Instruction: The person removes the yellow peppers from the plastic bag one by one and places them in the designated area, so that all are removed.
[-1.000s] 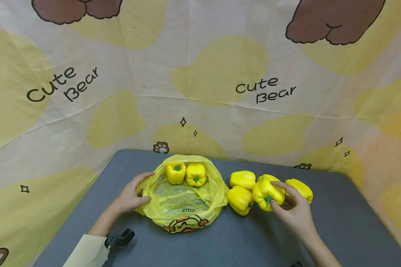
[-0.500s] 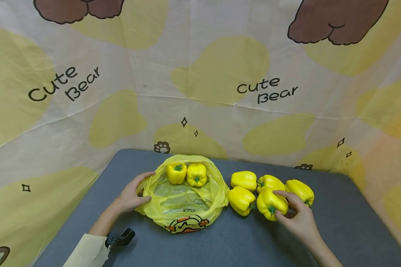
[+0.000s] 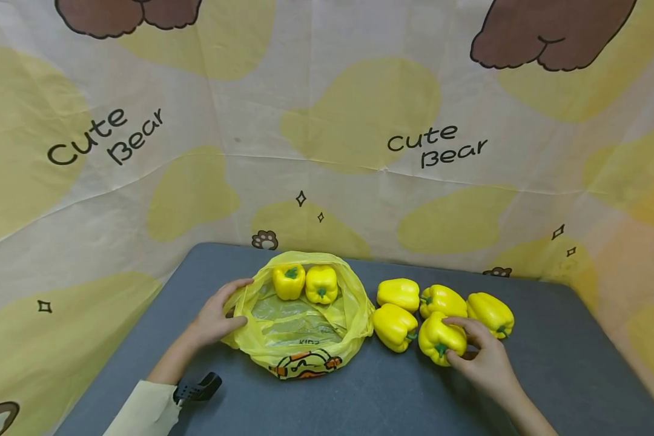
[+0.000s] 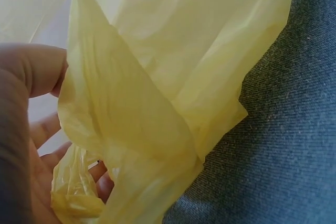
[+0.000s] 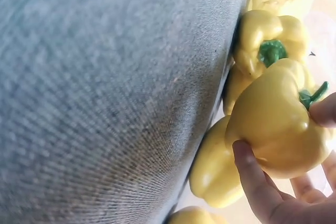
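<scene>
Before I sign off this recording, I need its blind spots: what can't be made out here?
- Left wrist view: whether the left hand grips firmly; the yellow bag covers its fingertips, and the left edge crops it.
- Right wrist view: some fingertips of the right hand, behind the held pepper.
- Right wrist view: most of the lowest pepper, cut off by the bottom edge.

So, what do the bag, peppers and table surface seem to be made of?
Bag: apparently thin, glossy plastic film, translucent and crinkled. Peppers: smooth, shiny surface with highlights; real flesh or moulded imitation, I cannot tell. Table surface: matt, probably woven fabric, by its fine ribbed texture.
</scene>
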The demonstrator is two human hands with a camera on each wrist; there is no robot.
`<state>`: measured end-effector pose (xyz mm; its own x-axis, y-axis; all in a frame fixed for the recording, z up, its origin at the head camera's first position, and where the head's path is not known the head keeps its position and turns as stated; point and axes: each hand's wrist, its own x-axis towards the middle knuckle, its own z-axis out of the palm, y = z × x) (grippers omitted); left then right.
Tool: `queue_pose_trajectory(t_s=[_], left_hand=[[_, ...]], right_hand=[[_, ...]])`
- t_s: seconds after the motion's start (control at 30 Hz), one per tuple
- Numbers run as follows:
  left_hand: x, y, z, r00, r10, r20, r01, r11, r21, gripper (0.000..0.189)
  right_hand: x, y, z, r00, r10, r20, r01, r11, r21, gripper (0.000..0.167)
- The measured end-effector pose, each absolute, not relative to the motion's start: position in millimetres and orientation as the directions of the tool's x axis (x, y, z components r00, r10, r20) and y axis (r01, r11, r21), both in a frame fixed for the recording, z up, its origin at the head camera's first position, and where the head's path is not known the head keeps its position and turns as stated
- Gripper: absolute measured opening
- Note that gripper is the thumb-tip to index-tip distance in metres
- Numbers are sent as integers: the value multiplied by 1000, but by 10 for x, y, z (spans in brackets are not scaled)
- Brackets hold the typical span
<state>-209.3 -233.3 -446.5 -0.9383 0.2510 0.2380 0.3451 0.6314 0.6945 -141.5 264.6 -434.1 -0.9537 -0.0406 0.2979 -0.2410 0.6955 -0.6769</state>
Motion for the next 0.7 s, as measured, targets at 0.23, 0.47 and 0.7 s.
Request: queue_pose_trajectory(t_s=[0.23, 0.47, 0.7], left_hand=[[-2107, -2334, -4474, -935, 253, 250, 355, 632, 689, 69], [-2116, -2340, -4483, -933, 256, 251, 359, 630, 689, 69], [-2116, -2339, -4496, -938, 247, 242, 345, 628, 698, 69]], right_hand=[[-1442, 2658, -4365, -958, -54, 281, -234, 713, -661, 53], [-1458, 2670, -4401, -959, -74, 274, -241, 720, -651, 50], [-1457, 2657, -4409, -965, -78, 251, -226, 732, -643, 48]])
